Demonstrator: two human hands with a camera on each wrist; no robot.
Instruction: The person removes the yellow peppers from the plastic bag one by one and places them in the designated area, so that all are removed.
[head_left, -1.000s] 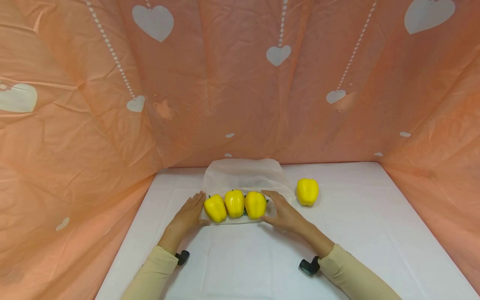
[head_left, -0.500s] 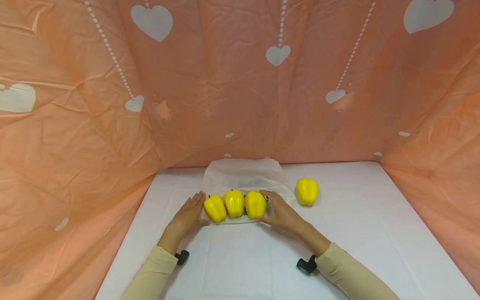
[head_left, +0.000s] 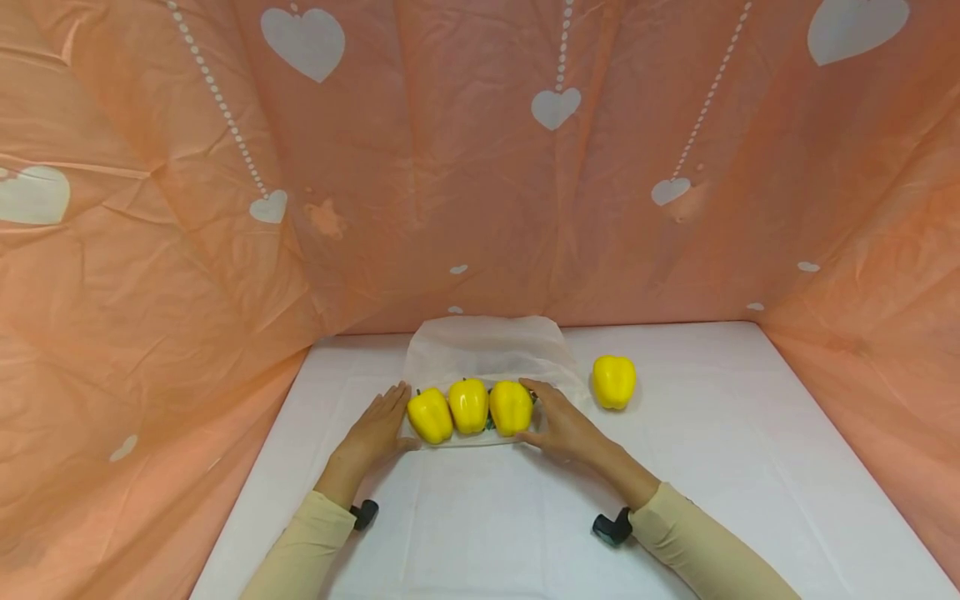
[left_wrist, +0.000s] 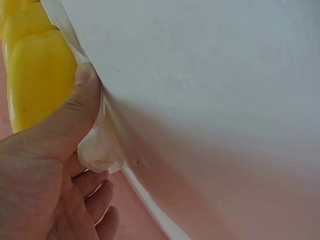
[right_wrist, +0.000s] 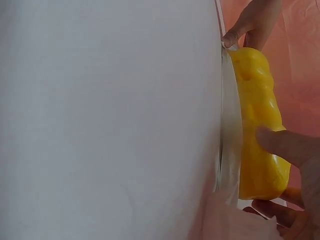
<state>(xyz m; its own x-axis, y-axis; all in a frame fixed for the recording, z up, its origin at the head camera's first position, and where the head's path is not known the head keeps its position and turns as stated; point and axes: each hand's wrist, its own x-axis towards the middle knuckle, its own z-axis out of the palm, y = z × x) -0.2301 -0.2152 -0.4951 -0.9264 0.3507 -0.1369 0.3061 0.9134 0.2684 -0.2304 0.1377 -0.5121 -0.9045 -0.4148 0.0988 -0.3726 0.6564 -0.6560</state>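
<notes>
Three yellow bell peppers, left, middle and right, stand in a row on a thin whitish bag spread on the table. My left hand lies beside the left pepper, fingers extended and apart from the thumb. In the left wrist view its thumb presses on the bag's front edge, near a crumpled corner. My right hand grips the right pepper, thumb in front and fingers behind. Its fingertips are partly hidden by the pepper in the head view.
A fourth yellow bell pepper stands apart on the white table, to the right of the bag. An orange curtain with white hearts encloses the back and both sides.
My right hand and forearm have shifted very slightly left. The left hand, the bag and the peppers keep their places.
</notes>
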